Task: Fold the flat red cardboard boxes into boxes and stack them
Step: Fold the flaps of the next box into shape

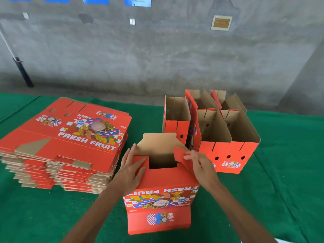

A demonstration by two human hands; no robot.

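On the near worktop [52, 216], the left hand [130, 170] pressed flat and the right hand [198, 161] apparently pinched end flaps of the upended red box [158, 190], which next needed tucking shut.

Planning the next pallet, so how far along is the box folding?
Done: about five folded boxes stand open-topped at right, side by side, none stacked. In hand: one upside-down box, left hand pressing a bottom flap, right hand pinching another. Left: a tall stack of flat boxes.
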